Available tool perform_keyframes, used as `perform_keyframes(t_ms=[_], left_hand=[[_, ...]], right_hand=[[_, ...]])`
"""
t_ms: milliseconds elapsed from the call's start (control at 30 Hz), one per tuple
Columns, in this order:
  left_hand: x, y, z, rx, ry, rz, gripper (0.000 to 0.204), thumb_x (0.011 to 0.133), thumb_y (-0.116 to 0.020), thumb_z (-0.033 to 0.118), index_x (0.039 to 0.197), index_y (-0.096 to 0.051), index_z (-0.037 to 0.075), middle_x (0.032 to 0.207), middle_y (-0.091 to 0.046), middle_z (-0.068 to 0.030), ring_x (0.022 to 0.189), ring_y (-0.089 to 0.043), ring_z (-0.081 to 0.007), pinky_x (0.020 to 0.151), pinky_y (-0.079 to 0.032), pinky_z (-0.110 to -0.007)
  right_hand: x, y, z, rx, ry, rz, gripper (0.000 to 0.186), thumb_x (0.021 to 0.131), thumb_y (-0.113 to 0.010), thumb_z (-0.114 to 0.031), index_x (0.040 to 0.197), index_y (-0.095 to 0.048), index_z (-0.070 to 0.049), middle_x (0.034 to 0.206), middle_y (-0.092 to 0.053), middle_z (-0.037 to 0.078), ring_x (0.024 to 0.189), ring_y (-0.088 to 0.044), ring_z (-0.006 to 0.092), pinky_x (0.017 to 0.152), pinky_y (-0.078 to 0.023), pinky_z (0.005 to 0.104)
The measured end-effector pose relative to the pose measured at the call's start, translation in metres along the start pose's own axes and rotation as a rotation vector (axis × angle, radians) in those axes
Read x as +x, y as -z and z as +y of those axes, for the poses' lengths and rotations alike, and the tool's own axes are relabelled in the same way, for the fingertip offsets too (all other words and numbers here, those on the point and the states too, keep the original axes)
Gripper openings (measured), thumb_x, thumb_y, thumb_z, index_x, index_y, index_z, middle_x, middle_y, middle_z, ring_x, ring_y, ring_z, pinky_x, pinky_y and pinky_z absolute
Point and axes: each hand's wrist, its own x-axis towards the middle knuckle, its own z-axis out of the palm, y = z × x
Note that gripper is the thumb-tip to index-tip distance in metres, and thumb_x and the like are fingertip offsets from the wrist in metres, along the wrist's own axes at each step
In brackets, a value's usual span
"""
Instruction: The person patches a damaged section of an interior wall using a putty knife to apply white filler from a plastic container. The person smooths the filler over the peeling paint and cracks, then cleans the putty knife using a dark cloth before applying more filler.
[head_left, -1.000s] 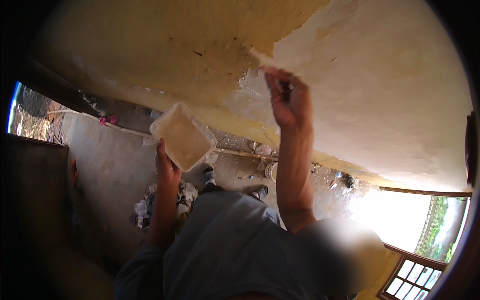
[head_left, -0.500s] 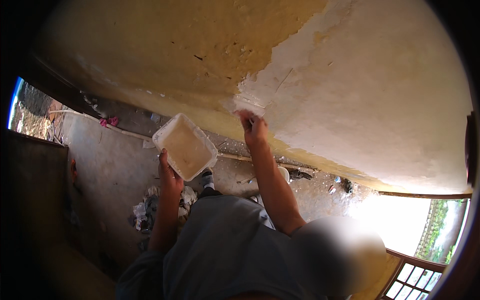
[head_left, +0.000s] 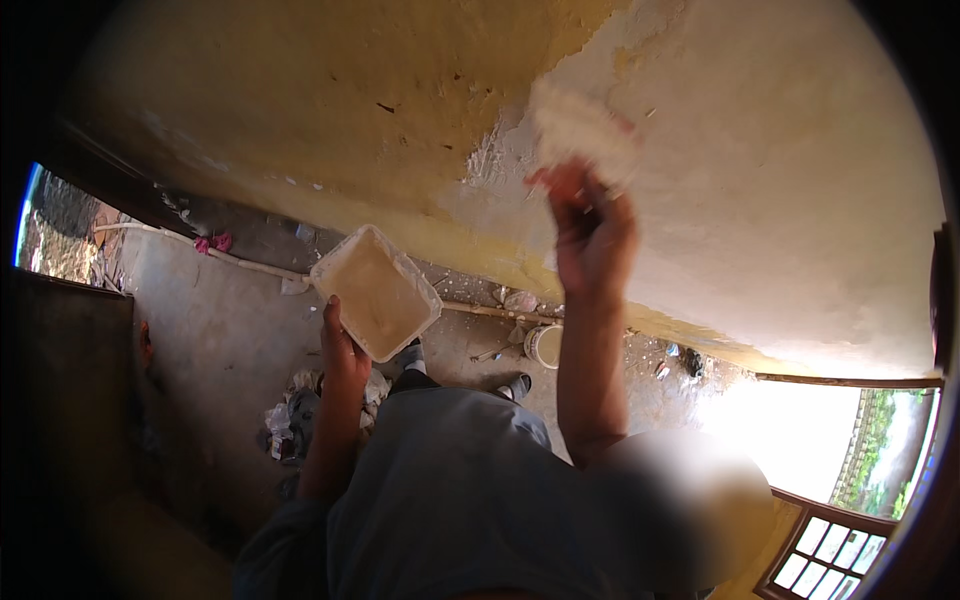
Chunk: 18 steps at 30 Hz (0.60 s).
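Observation:
My left hand [head_left: 345, 352] grips the near left rim of a square whitish tub [head_left: 375, 292], thumb on the inside edge. Smooth beige putty lies in the tub. Raised against the wall, my right hand [head_left: 598, 240] is closed on a wide putty scraper [head_left: 582, 128]. Pale putty covers the scraper's blade, which is smeared by motion; I cannot tell whether it touches the wall. Behind it, the wall [head_left: 780, 190] is coated whitish on the right, while yellow-brown paint [head_left: 330, 100] with flaked spots shows on the left.
A long pale pole [head_left: 255, 265] lies along the wall's foot, with a pink cloth [head_left: 213, 243] by it. A white bucket [head_left: 545, 345] stands on the floor near my feet. Crumpled bags [head_left: 290, 420] lie to the left. Bright openings show at both sides.
My right hand has moved up and right along the wall with the scraper, whose putty-covered blade now shows. The tub in my left hand has shifted only slightly right.

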Motion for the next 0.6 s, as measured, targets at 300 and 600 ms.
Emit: perform_keyframes(t_ms=[300, 600], left_hand=[[0.002, -0.001, -0.002, -0.021, 0.030, -0.057, 0.055, 0.090, -0.056, 0.035, 0.131, -0.040, 0.002, 0.127, -0.051, -0.0118, 0.114, -0.054, -0.0251, 0.093, -0.047, -0.040], [-0.002, -0.004, -0.005, 0.004, 0.026, -0.094, 0.056, 0.090, -0.055, 0.036, 0.131, -0.039, 0.002, 0.125, -0.052, -0.0114, 0.112, -0.055, -0.0245, 0.092, -0.049, -0.038]], right_hand=[[0.037, 0.130, 0.140, -0.024, -0.327, 0.351, 0.013, 0.086, -0.046, 0.001, 0.091, -0.055, 0.009, 0.091, -0.063, 0.019, 0.085, -0.065, 0.0286, 0.076, -0.058, 0.0328], [0.048, -0.078, -0.122, 0.172, 0.071, -0.302, 0.021, 0.090, -0.046, -0.004, 0.094, -0.057, 0.013, 0.086, -0.063, 0.019, 0.076, -0.064, 0.0238, 0.076, -0.060, 0.0270]])
